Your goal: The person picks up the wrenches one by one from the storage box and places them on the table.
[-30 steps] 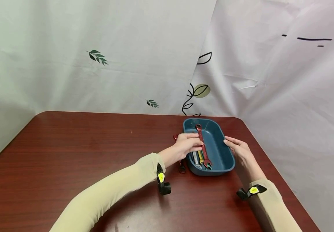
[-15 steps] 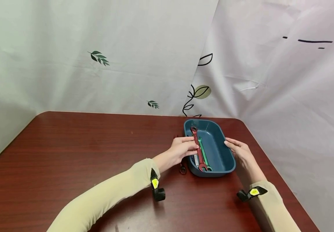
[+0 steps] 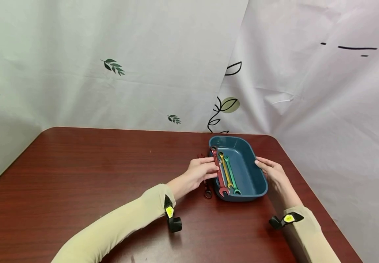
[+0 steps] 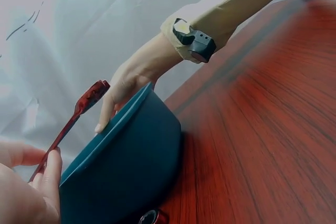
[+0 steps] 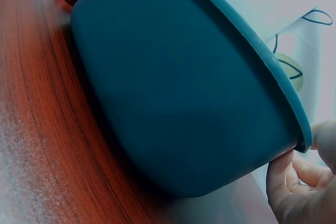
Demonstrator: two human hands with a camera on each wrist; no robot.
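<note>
My left hand (image 3: 198,171) pinches a red combination wrench (image 3: 220,175) at mid-shaft, over the left rim of a blue plastic bin (image 3: 246,171). In the left wrist view the red wrench (image 4: 67,126) stands up above the bin's rim between thumb and fingers. Inside the bin lie a green wrench (image 3: 231,175) and a yellow wrench (image 3: 226,170), side by side, with a silver one partly hidden behind the red. My right hand (image 3: 275,175) grips the bin's right rim, thumb on top and fingers beneath the lip (image 5: 307,142).
Another dark red wrench (image 3: 207,193) lies on the brown table (image 3: 110,164) left of the bin, mostly behind my left hand. A pale cloth backdrop (image 3: 127,73) hangs along the table's far and right edges. Each wrist carries a small black camera.
My left hand has moved left with the red wrench, from over the bin's middle to its left rim. The green and yellow wrenches now show. The right hand keeps its place.
</note>
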